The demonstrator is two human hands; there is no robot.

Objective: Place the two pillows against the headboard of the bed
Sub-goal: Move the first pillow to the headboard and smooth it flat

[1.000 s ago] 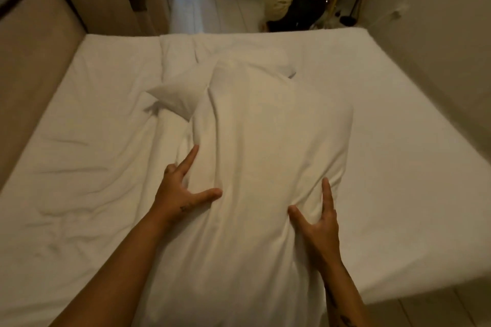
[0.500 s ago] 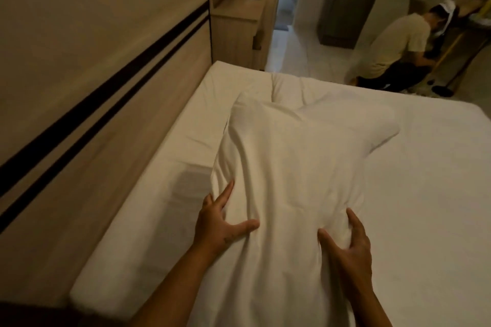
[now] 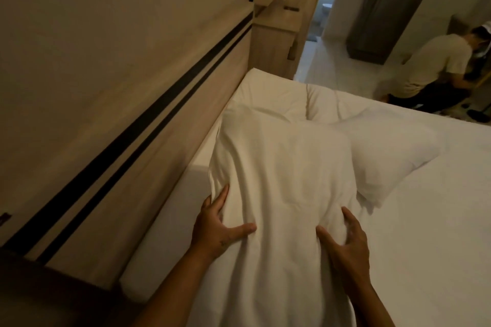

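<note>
A large white pillow [image 3: 279, 167] is held up in front of me over the bed [image 3: 438, 220]. My left hand [image 3: 218, 225] grips its lower left side with fingers spread, and my right hand [image 3: 345, 241] grips its lower right side. A second white pillow [image 3: 393, 156] lies on the mattress behind and to the right of the held one. The wooden headboard [image 3: 148, 119], with two dark stripes, runs along the left, a short gap from the held pillow.
A wooden bedside unit [image 3: 276, 42] stands at the far end of the headboard. Beyond the bed, a person [image 3: 435, 69] crouches on the tiled floor near a grey cabinet [image 3: 393, 2]. A doorway opens at the top centre.
My view has swung left toward the headboard. The held pillow has moved with both hands closer to the headboard; the second pillow now shows on its right.
</note>
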